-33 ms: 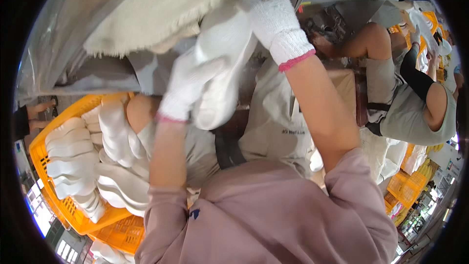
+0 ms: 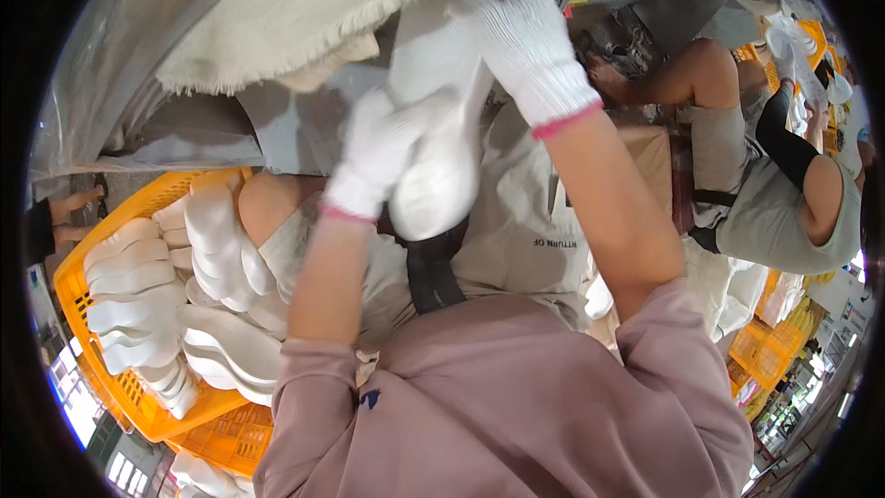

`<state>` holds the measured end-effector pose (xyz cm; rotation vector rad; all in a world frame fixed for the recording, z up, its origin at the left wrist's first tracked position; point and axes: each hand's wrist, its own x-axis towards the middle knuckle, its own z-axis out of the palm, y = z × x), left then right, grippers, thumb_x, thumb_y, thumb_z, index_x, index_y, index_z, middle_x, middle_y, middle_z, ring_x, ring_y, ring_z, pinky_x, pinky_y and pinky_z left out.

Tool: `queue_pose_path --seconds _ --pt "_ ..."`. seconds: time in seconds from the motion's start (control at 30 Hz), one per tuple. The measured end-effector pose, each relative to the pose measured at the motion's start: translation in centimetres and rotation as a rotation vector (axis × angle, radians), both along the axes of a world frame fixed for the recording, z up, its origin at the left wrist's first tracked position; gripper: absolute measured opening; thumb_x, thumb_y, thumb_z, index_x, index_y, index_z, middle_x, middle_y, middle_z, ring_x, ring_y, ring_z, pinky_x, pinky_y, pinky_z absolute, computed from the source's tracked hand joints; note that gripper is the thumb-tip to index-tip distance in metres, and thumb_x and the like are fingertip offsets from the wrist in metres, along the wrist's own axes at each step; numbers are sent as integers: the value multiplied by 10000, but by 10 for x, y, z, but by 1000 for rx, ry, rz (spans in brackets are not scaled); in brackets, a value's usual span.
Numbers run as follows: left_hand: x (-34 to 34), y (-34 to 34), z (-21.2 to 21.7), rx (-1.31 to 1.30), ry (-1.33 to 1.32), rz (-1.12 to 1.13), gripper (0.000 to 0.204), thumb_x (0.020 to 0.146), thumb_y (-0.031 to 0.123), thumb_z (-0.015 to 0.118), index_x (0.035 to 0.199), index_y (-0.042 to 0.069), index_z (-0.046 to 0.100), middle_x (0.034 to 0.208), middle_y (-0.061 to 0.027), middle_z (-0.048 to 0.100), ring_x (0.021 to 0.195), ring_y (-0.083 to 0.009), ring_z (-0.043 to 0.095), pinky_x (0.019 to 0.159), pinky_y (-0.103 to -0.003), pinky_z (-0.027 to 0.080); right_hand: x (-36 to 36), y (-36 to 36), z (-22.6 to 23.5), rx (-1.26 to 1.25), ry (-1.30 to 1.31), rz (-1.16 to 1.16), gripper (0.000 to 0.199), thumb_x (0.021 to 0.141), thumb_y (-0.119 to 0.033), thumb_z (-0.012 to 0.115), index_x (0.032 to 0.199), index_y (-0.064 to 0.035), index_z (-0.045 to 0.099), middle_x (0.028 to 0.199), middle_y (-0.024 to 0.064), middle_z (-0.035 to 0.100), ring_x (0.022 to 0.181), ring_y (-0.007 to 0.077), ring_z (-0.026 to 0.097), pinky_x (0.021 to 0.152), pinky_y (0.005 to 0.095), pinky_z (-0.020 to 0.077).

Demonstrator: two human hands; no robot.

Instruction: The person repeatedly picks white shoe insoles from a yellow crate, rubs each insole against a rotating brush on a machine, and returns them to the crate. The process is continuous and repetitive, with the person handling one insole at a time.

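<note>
Both my hands wear white knit gloves with pink cuffs and are raised in front of me. My left hand [image 2: 378,152] grips the side of a long white sole-shaped piece [image 2: 441,189]. My right hand [image 2: 530,37] closes over the upper end of the same piece. The piece hangs roughly upright between them, above my lap. Just above it lies a cream cloth with a frayed edge [image 2: 304,9].
An orange plastic crate [image 2: 88,314] at my left holds several stacks of similar white pieces [image 2: 138,286]. Another person [image 2: 784,184] sits at the right, bent over their own work. More orange crates [image 2: 765,350] stand at the lower right.
</note>
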<state>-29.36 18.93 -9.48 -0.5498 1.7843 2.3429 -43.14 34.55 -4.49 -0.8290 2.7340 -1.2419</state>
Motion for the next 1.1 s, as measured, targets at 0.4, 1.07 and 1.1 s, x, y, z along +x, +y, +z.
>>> queue_pose_path --seconds 0.4,1.07,1.1 --pt "-118 10 -21 -18 -101 153 609 1118 433 519 1526 -18 505 1292 -97 709 1133 -203 680 948 -352 574 17 16 3 -159 20 -341 662 847 -330 729 1368 64 623 1214 311 707 1161 460 691 1036 455 555" --pt "-14 24 -14 1090 -23 311 744 1040 641 527 1442 17 578 1314 -211 690 1177 -396 692 1080 -555 541 131 46 8 433 449 330 418 870 -128 697 1288 -139 709 1221 104 738 997 277 739 762 373 614" --pt "-7 21 -12 1130 52 258 826 989 718 526 1430 21 582 1281 -224 699 1148 -421 691 1027 -558 562 145 36 8 181 440 368 373 863 -105 680 1230 -138 731 1175 112 749 921 257 763 761 356 618"
